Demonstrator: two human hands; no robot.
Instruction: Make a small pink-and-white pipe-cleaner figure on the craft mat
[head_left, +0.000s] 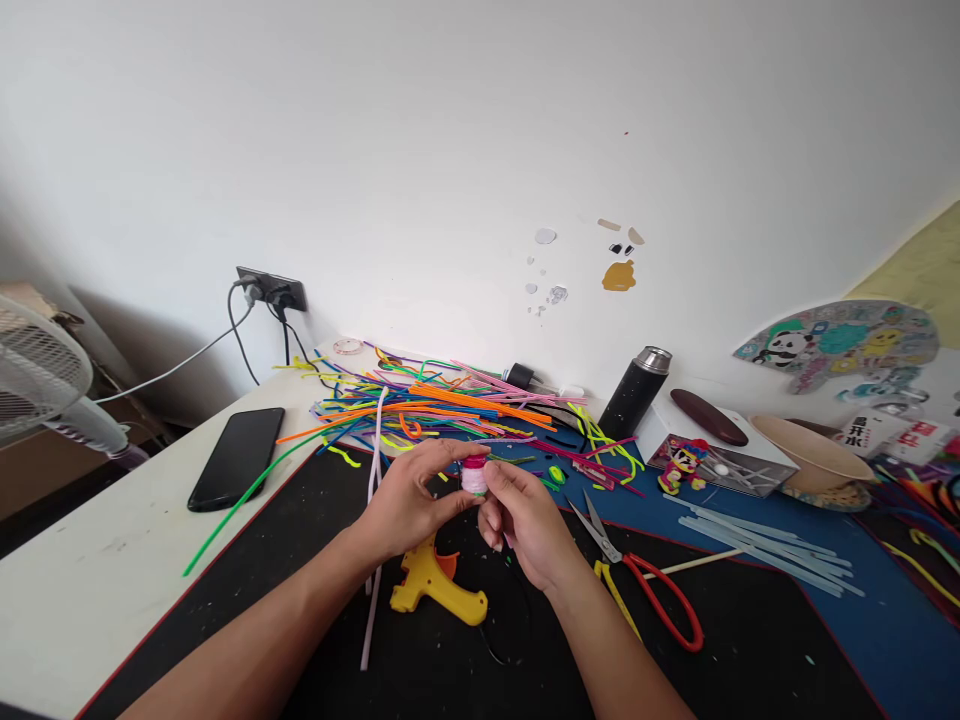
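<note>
Left hand (420, 495): thumb and fingers pinching | right hand (525, 515): thumb forward, fingers curled | forearms converge, hands meet

Our left hand (409, 495) and right hand (529, 525) are bare, with slender fingers and wrists narrower than the palms. Our left forearm (262, 620) and right forearm (611, 640) show bare too, smooth in outline and broadening toward the near edge. Our fingernails are too small to describe closely.
</note>
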